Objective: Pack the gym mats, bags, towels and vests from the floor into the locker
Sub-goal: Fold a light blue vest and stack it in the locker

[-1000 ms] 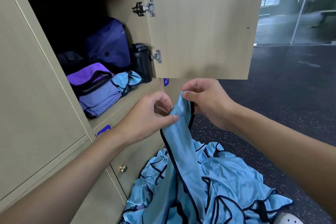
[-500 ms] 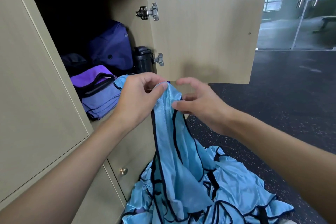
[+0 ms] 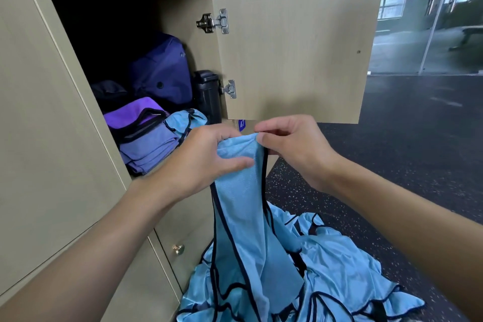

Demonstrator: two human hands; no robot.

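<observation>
Both hands hold one light blue mesh vest with dark navy edging [image 3: 240, 204] by its top edge, just in front of the open locker compartment [image 3: 183, 2]. The left hand [image 3: 209, 162] grips the left part of this edge, with the thumb laid across the front of the cloth and the fingers behind it. The right hand [image 3: 292, 149] pinches the right corner between thumb and forefinger. The two hands are very near each other, almost touching.

From the grip the vest hangs straight down, so its long axis is vertical. Its lower end reaches the crumpled pile of the same blue vests on the dark speckled floor [image 3: 339, 269]; I cannot tell if it is free from the pile.

The compartment opens to the left of the hands and beyond them, so the left hand is nearer to it. The held top edge is about level with the shelf, where a bundled blue vest [image 3: 183, 120] already lies beside folded lilac towels [image 3: 149, 149]. I judge the long hanging part must be gathered or lifted before it goes in.
</observation>
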